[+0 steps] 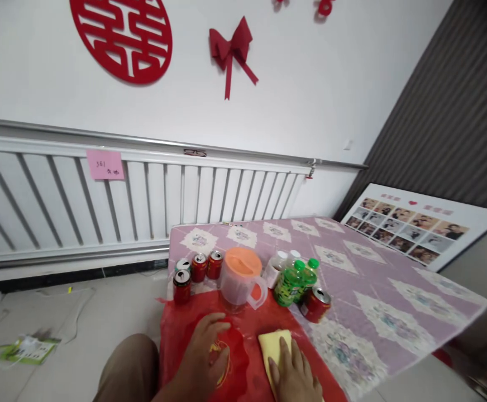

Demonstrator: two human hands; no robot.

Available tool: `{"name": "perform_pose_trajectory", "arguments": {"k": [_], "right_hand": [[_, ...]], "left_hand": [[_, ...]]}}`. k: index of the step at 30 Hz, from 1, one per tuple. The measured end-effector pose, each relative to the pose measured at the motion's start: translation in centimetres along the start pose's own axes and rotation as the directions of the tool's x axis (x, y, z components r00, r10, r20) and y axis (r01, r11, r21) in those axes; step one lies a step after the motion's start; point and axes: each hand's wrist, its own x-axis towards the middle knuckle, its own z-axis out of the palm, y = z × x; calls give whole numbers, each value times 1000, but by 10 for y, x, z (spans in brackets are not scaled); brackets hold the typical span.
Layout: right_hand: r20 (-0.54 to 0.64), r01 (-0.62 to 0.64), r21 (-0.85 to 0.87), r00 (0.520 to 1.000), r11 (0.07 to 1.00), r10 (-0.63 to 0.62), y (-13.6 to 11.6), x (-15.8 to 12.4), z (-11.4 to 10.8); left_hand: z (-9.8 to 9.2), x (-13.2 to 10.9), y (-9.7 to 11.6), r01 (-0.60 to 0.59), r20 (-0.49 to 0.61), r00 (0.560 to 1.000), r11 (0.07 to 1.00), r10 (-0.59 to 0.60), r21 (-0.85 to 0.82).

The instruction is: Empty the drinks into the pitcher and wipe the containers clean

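We have both hands low over a red sheet, which covers the near end of a table with a lavender tablecloth. Our right hand rests on a folded yellow cloth, fingers slightly apart and laid nearly flat across it; we cannot tell whether the thumb pinches its edge. The cloth lies mostly beneath that hand, its left edge and far corner showing beyond the fingers.

Our left hand is well to the left of the cloth, with a stretch of red between them. Its fingers are loosely curved, thumb apart from them, and we see nothing in its grasp; whether it touches the sheet we cannot tell.

Ahead, between our hands, we see a clear pitcher with an orange lid, its handle turned right. Four cans stand to its left. To its right are white-capped bottles, green bottles and one red can, all beyond the yellow cloth.
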Motion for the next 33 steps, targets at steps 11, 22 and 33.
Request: {"name": "perform_pose_trajectory", "arguments": {"k": [11,22,33], "right_hand": [[1,-36,-78,999,996,36,-4,1,4],[-32,-30,-17,999,999,30,1,2,14],[-33,-26,-8,999,1000,26,1,1,14]], "left_hand": [[-77,30,-127,307,-399,880,950,-257,64],[-50,63,-155,344,-445,851,936,-278,74],[-34,74,-163,364,-484,823,930,-296,50]]}}
